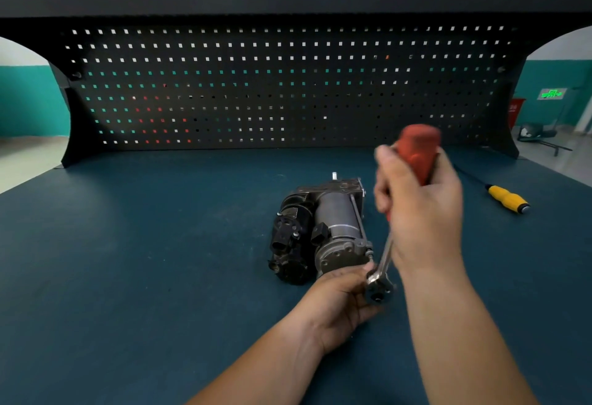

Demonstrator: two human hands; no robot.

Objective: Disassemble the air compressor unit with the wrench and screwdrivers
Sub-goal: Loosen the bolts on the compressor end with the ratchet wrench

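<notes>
Item: grey metal and black plastic air compressor unit (320,228), on dark blue bench mat (144,260). Long axis runs away from the person, with the near end just ahead of both hands. Right hand (419,209) grips red-handled steel wrench (419,145), head down at the near right corner. Left hand (339,305), nearer the unit, pinches that head. Yellow-handled screwdriver (507,199) lies well apart, to the right.

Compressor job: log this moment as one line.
right hand: grips red-handled wrench | left hand: pinches wrench head at near end of compressor | screwdriver: lying on bench, right
</notes>
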